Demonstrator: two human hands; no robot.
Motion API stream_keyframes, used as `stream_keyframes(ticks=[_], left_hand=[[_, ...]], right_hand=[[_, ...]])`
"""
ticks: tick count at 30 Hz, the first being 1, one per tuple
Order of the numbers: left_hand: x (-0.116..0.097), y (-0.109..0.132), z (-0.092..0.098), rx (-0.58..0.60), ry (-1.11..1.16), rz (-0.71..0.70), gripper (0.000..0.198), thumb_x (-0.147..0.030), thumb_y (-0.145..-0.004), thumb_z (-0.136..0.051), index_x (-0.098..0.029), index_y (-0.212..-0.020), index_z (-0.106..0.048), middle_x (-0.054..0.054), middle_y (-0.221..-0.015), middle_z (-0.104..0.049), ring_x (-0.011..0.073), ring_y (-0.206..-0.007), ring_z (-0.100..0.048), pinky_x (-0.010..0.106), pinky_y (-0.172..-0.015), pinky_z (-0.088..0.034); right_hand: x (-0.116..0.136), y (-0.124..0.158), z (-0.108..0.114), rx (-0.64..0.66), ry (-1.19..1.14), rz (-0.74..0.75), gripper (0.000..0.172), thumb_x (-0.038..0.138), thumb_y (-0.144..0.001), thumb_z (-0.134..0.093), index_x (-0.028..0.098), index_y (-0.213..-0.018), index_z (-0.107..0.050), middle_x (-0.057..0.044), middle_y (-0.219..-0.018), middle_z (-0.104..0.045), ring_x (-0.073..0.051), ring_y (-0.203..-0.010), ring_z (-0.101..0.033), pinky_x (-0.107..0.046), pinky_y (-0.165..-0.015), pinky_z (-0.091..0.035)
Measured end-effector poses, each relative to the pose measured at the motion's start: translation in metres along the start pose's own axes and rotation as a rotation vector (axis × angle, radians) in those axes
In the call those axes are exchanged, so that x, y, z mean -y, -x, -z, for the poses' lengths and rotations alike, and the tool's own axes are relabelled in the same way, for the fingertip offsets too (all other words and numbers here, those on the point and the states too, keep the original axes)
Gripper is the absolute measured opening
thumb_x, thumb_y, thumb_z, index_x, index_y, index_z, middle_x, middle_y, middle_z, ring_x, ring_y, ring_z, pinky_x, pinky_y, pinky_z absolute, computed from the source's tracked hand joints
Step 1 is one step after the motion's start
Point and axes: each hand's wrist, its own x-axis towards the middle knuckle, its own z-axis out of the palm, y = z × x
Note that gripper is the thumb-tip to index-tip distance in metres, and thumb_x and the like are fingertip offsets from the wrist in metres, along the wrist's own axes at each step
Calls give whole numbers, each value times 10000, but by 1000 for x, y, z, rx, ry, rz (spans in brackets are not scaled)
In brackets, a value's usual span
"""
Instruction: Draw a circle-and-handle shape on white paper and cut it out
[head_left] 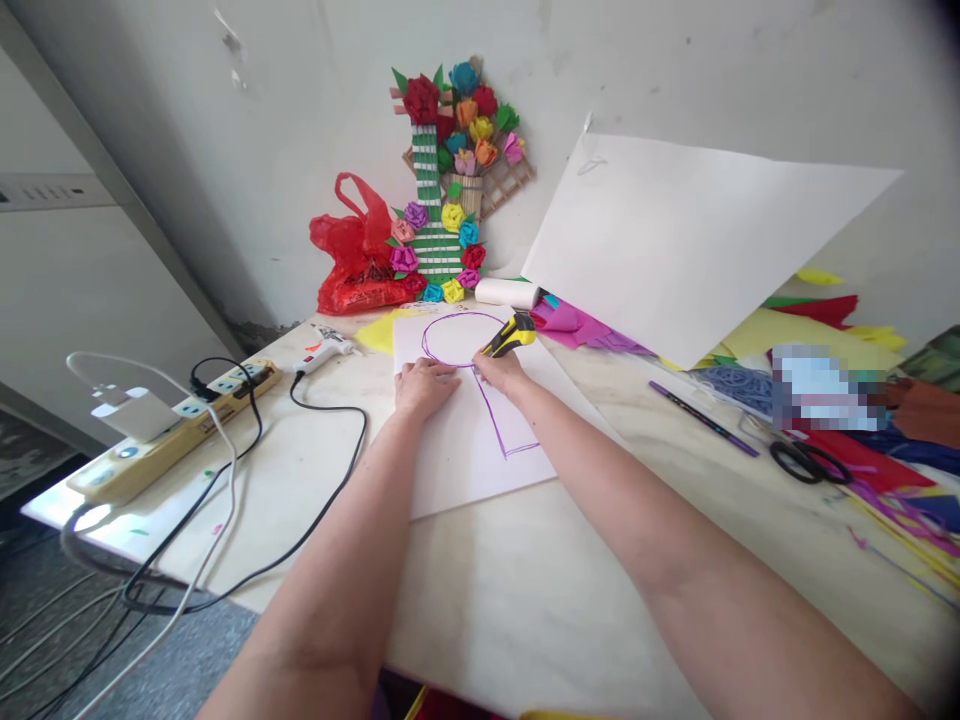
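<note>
While left hand (429, 388) lies flat, gripping nothing, on white board (450, 470) and right hand (498, 373) clasps yellow-black utility knife (516, 334), purple outline (490, 412) beneath them is drawn, no piece cut free.

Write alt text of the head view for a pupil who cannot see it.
A person's right hand holds a yellow-and-black utility knife at a purple outline drawn on a white sheet, where the left hand rests. Behind stands a guitar-shaped craft with paper flowers; a glue gun lies left, black-handled scissors right.
</note>
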Motion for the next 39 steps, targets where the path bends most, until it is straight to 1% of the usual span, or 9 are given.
stream_keyframes(ticks=[3, 6, 12, 18, 23, 27, 35, 39], left_hand=[[0, 0, 0, -1, -9, -5, 411, -544, -745, -506, -377, -1084, -669, -21, -1263, -554, 285, -1170, -430, 408, -990, -324], [-1, 1, 0, -3, -17, -5, 411, -545, -745, -503, -379, -1083, -668, -21, -1268, -551, 288, -1168, -432, 412, -987, -327], [0, 0, -1, -8, -9, -12, 411, -545, -743, -503, -384, -1084, -666, -14, -1262, -550, 281, -1166, -430, 416, -988, -323], [1, 0, -1, -7, -18, -22, 420, -561, -748, -499, -381, -1090, -663, -9, -1256, -552, 291, -1165, -428, 418, -990, -319], [1, 0, -2, -13, -14, -19, 420, -565, -740, -514, -376, -1081, -669, -7, -1250, -554, 296, -1165, -428, 419, -996, -318], [0, 0, -2, -8, -18, -16, 416, -567, -743, -513, -386, -1085, -664, -10, -1254, -551, 292, -1168, -425, 418, -995, -315], [2, -1, -2, -5, -21, -10, 419, -572, -734, -516, -393, -1084, -662, -13, -1260, -547, 289, -1175, -423, 410, -993, -321], [2, -2, -3, -11, -10, -11, 415, -576, -729, -523, -396, -1074, -666, -18, -1255, -555, 293, -1167, -430, 419, -991, -323]], right_hand=[[2, 3, 1, -1, -3, -19, 135, 328, -683, -522, 197, -661, -546, -19, -590, -579, -171, -607, -573, -304, -622, -484], [4, 10, 2, -38, -23, -35, 142, 330, -691, -515, 194, -680, -555, -20, -608, -586, -170, -626, -579, -299, -638, -486], [3, 22, 2, -105, -80, -28, 148, 322, -683, -507, 190, -683, -575, -11, -573, -573, -170, -642, -581, -292, -678, -487], [0, 20, -1, -135, -127, -30, 153, 334, -672, -531, 188, -694, -571, -25, -633, -610, -167, -657, -592, -291, -697, -491], [0, 18, -4, -165, -161, -40, 110, 288, -665, -543, 187, -704, -566, -37, -729, -645, -168, -775, -613, -281, -746, -487], [3, 21, -2, -152, -175, -26, 97, 262, -664, -533, 180, -700, -570, -38, -762, -651, -163, -820, -612, -282, -786, -477], [1, 21, -2, -144, -245, -15, 104, 269, -645, -541, 185, -702, -562, -25, -764, -645, -158, -816, -614, -285, -789, -478], [2, 21, -4, -141, -301, -27, 96, 259, -642, -541, 191, -710, -544, -21, -758, -641, -155, -786, -615, -274, -758, -488]])
